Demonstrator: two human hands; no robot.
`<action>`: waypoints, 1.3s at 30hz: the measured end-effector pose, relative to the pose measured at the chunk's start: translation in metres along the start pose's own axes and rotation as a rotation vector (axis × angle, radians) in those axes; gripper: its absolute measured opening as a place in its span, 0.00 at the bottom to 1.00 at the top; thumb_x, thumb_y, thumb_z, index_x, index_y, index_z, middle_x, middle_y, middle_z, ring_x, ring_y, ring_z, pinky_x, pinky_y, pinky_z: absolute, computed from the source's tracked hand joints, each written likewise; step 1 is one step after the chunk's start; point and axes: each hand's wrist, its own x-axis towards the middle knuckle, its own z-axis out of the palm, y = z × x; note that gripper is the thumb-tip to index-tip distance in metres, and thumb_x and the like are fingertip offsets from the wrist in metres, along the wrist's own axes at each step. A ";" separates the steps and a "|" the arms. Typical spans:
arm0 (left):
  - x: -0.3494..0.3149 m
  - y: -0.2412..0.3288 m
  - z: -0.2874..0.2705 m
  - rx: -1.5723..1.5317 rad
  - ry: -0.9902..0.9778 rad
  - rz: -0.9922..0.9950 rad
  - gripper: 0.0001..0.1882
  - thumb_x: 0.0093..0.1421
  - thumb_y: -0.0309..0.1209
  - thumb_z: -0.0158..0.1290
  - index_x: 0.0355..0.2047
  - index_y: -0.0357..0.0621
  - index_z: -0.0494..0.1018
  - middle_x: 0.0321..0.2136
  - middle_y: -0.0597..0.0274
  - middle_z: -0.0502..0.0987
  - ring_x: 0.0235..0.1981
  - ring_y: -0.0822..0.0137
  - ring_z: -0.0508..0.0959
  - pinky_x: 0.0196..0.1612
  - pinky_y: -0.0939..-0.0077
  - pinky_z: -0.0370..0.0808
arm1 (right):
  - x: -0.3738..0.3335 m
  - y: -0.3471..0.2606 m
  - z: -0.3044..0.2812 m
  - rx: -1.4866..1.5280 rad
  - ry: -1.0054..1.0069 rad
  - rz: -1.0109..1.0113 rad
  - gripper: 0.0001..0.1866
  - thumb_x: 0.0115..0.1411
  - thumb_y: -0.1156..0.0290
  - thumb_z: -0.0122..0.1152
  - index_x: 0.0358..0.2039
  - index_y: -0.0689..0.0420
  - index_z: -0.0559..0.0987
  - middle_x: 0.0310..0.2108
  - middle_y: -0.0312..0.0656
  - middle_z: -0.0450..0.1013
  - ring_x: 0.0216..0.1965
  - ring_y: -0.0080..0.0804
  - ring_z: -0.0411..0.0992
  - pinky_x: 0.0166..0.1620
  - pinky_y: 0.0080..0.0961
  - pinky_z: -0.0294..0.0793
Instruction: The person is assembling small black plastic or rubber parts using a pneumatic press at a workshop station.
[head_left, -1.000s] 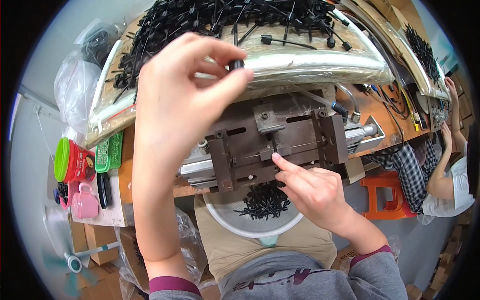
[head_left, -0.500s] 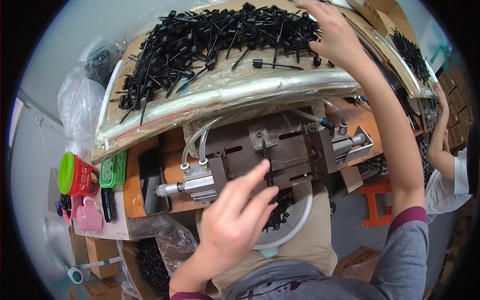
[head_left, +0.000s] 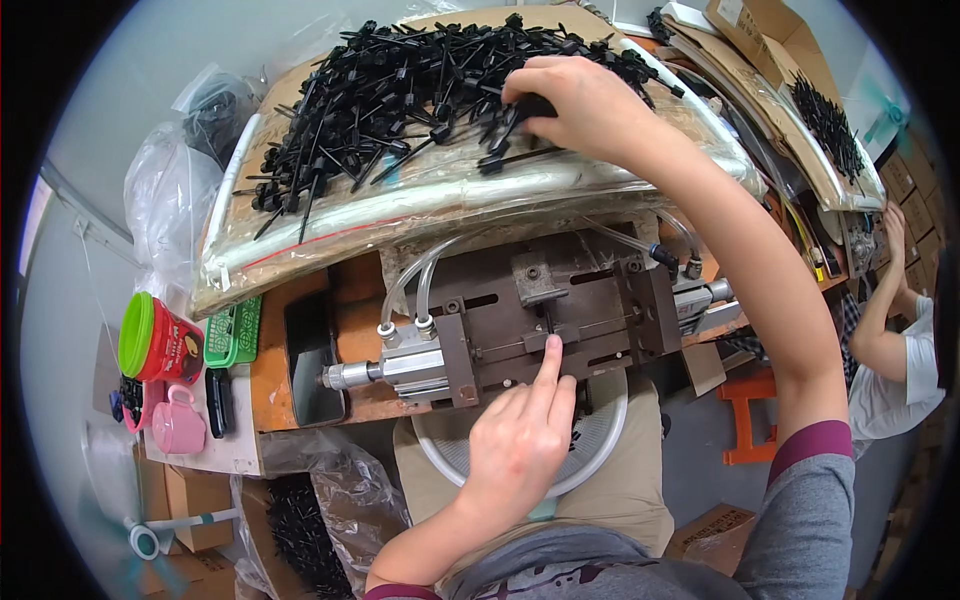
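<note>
My left hand [head_left: 518, 432] reaches over a dark metal clamping fixture [head_left: 590, 345]. Its index finger is stretched out, the tip on a small block at the fixture's middle, where a thin black rod [head_left: 549, 316] shows. The other fingers are bent, with nothing visible in them. Beyond the fixture, my right hand [head_left: 590, 108] is at the near edge of a heap of black plastic stems with knobbed heads [head_left: 400, 95]. Thumb and fingers curl around a black plastic stem, partly hidden by the hand. Another stem's head [head_left: 490, 164] lies just below the thumb.
Air cylinders with clear hoses [head_left: 415, 355] flank the fixture. A padded tray rim [head_left: 420, 205] stands behind it. At left are a phone [head_left: 315, 350], a red tub [head_left: 165, 345] and a pink cup [head_left: 180, 425]. A white basket [head_left: 600, 455] sits below; another person [head_left: 890, 330] works at right.
My right hand has moved left and nearer, its fingers curling at the heap's edge. My left hand has shifted right, its index finger now on the fixture's middle. The long black piece there no longer shows.
</note>
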 end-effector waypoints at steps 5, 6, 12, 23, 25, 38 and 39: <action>0.006 -0.002 -0.001 0.003 -0.036 -0.003 0.14 0.50 0.27 0.67 0.37 0.38 0.80 0.54 0.45 0.79 0.26 0.61 0.83 0.32 0.72 0.79 | 0.005 -0.006 -0.006 -0.185 0.135 -0.156 0.06 0.53 0.69 0.72 0.32 0.53 0.88 0.47 0.35 0.76 0.54 0.35 0.71 0.54 0.33 0.75; 0.006 -0.002 -0.001 0.013 -0.042 -0.007 0.14 0.50 0.28 0.67 0.37 0.39 0.80 0.54 0.45 0.79 0.25 0.62 0.83 0.32 0.72 0.79 | 0.007 -0.003 -0.007 -0.209 0.155 -0.183 0.06 0.53 0.68 0.73 0.32 0.52 0.88 0.45 0.35 0.76 0.53 0.35 0.71 0.53 0.33 0.75; 0.008 -0.004 -0.012 0.001 -0.106 -0.005 0.17 0.52 0.30 0.68 0.42 0.40 0.80 0.54 0.47 0.79 0.24 0.63 0.83 0.31 0.75 0.80 | 0.015 0.014 -0.020 0.038 0.236 -0.146 0.08 0.54 0.67 0.74 0.35 0.52 0.89 0.31 0.37 0.72 0.36 0.34 0.72 0.42 0.31 0.73; 0.044 -0.013 -0.057 -1.162 0.448 -0.427 0.29 0.57 0.12 0.61 0.60 0.31 0.71 0.56 0.45 0.75 0.50 0.59 0.81 0.49 0.71 0.83 | -0.060 -0.045 -0.027 0.022 0.488 -0.448 0.13 0.50 0.76 0.64 0.39 0.60 0.84 0.32 0.41 0.76 0.33 0.35 0.78 0.33 0.31 0.79; 0.035 -0.023 -0.060 -1.073 0.276 -0.336 0.25 0.57 0.11 0.60 0.56 0.30 0.74 0.51 0.47 0.77 0.47 0.60 0.83 0.48 0.71 0.83 | -0.087 -0.071 -0.029 -0.016 0.409 -0.492 0.18 0.50 0.75 0.63 0.43 0.63 0.83 0.35 0.43 0.77 0.33 0.34 0.78 0.34 0.30 0.80; -0.004 -0.001 -0.012 -0.133 0.018 -0.033 0.14 0.49 0.23 0.67 0.38 0.36 0.80 0.54 0.46 0.78 0.39 0.56 0.83 0.42 0.68 0.82 | -0.014 -0.011 -0.032 -0.156 -0.282 0.162 0.16 0.48 0.77 0.68 0.41 0.57 0.84 0.36 0.42 0.72 0.45 0.42 0.75 0.47 0.38 0.76; -0.003 0.000 -0.006 -0.116 0.021 -0.024 0.14 0.49 0.24 0.67 0.37 0.36 0.79 0.54 0.46 0.78 0.38 0.56 0.84 0.41 0.68 0.82 | -0.008 -0.010 -0.029 -0.174 -0.287 0.140 0.14 0.48 0.77 0.67 0.39 0.59 0.84 0.37 0.44 0.74 0.45 0.43 0.76 0.47 0.38 0.77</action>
